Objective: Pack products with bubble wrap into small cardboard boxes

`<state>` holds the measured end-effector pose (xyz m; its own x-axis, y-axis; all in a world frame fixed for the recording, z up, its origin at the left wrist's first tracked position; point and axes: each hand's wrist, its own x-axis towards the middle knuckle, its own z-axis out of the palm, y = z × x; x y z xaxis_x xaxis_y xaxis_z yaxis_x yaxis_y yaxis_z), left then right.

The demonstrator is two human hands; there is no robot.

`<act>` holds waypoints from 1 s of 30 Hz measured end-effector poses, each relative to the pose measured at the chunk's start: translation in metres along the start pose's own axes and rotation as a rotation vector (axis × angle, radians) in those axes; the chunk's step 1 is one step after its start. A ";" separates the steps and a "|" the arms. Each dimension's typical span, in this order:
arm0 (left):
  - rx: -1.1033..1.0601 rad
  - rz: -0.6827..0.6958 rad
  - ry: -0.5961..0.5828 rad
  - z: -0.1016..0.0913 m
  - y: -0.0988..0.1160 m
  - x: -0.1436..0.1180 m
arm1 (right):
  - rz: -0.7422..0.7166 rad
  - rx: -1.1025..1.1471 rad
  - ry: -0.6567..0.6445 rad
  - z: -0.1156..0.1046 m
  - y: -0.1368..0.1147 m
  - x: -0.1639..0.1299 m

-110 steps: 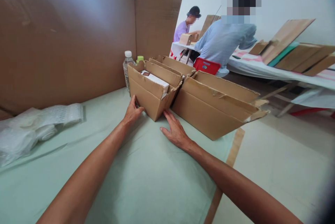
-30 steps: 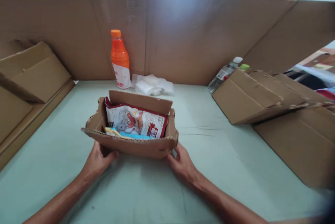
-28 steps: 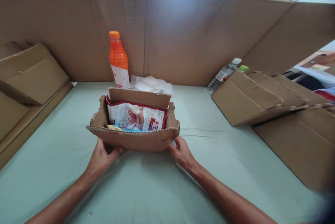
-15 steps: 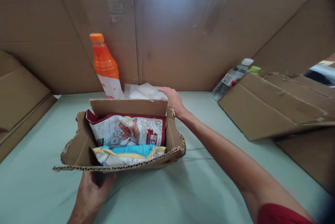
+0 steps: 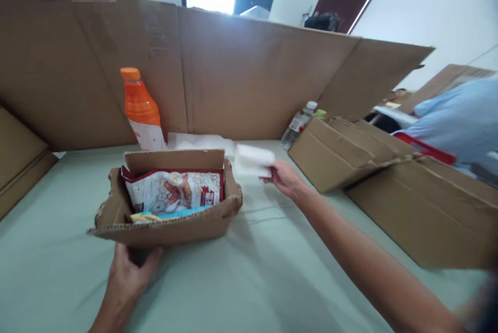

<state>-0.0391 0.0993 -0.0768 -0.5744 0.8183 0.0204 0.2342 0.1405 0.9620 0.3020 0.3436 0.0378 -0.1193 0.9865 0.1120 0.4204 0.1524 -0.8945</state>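
Note:
A small open cardboard box (image 5: 182, 227) sits on the pale green table cover (image 5: 249, 281). Inside it stand a red-and-white snack packet (image 5: 171, 193) and a blue-and-yellow packet (image 5: 163, 214). My left hand (image 5: 130, 273) grips the box's near wall from below. My right hand (image 5: 284, 177) is just right of the box and holds a folded white foam wrap piece (image 5: 252, 161) off the table. More white wrap (image 5: 198, 142) lies behind the box.
An orange drink bottle (image 5: 140, 110) stands behind the box against a tall cardboard wall (image 5: 233, 73). Two larger cardboard boxes (image 5: 389, 177) and a clear water bottle (image 5: 298, 124) sit at the right. Flat cardboard (image 5: 19, 162) lies left. A person in light blue (image 5: 459, 118) sits far right.
My right hand left the box, reached to the white wrap pile behind it and has lifted a piece to the right. My left hand stays on the box.

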 end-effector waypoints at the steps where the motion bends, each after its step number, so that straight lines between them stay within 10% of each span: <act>1: -0.006 0.025 -0.009 -0.001 0.002 0.002 | 0.037 -0.033 -0.027 -0.012 0.007 -0.022; 7: -0.017 0.060 -0.025 -0.006 0.020 0.003 | 0.032 -0.181 -0.011 -0.046 0.004 -0.102; 16: -0.170 0.068 -0.058 -0.010 0.047 -0.014 | -0.296 -0.109 -0.317 0.073 -0.029 -0.143; 22: -0.217 -0.026 -0.115 -0.029 0.023 -0.050 | -0.336 -0.127 -0.210 0.081 -0.024 -0.185; 30: -0.224 0.006 -0.113 -0.012 0.054 0.040 | -0.181 -0.109 -0.324 0.097 -0.050 -0.104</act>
<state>-0.0587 0.1328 -0.0202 -0.4793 0.8776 0.0074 0.0499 0.0188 0.9986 0.2062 0.2274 0.0294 -0.4713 0.8757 0.1052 0.4578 0.3448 -0.8195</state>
